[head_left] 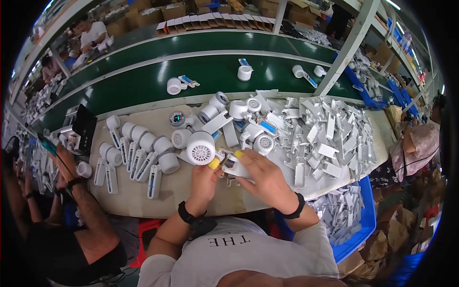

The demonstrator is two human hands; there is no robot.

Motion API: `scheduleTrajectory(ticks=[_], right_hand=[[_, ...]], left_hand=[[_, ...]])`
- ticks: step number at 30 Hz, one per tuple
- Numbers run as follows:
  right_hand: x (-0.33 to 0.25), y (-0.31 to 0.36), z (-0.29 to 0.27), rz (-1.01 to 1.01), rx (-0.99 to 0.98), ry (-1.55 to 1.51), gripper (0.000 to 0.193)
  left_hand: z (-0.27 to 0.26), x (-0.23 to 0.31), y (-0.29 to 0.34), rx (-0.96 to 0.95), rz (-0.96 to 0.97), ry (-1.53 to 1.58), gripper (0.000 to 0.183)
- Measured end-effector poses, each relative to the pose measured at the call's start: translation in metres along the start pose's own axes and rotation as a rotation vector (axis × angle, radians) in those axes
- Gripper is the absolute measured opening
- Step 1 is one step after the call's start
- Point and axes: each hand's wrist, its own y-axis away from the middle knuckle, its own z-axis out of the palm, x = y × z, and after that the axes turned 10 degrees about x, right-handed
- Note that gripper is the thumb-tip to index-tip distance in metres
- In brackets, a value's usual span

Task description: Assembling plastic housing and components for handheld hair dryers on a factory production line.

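My left hand is closed on a white handheld device with a round, grilled head, which looks like a small fan. The grille faces me, and the device's lower end sits between my two hands. My right hand pinches a smooth white handle shell against that end. Yellow covers show on fingertips of both hands. Where shell and device meet is partly hidden by my fingers. Just beyond my hands lie more round-headed devices, some with blue cells exposed in their handles.
Loose white handle shells are heaped on the table's right; a blue bin below holds more. Rows of devices lie at left, near a black case. A green conveyor runs beyond. A co-worker's arm works close by at left.
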Motion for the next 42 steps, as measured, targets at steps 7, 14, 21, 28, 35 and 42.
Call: scheduleTrajectory(ticks=[7, 14, 21, 28, 35, 42], right_hand=[[-0.023, -0.021, 0.025, -0.067, -0.059, 0.035, 0.055], [-0.020, -0.022, 0.051, -0.176, 0.006, 0.035, 0.053], [0.003, 0.005, 0.055, 0.666, -0.279, -0.920, 0.038], [-0.026, -0.032, 0.025, 0.234, -0.059, -0.600, 0.030], [-0.018, -0.022, 0.076, -0.102, -0.117, -0.219, 0.035], [-0.054, -0.083, 0.072, -0.138, -0.499, -0.331, 0.032]], left_hand=[[-0.010, 0.003, 0.013, 0.134, 0.148, 0.057, 0.031], [-0.012, 0.011, 0.008, 0.203, 0.307, 0.092, 0.033], [-0.014, 0.029, 0.011, 0.031, 0.333, 0.062, 0.034], [0.011, 0.061, 0.028, 0.022, 0.312, 0.231, 0.034], [-0.025, 0.066, 0.019, 0.097, 0.208, 0.027, 0.031], [-0.070, 0.099, 0.015, 0.227, 0.388, 0.228, 0.027]])
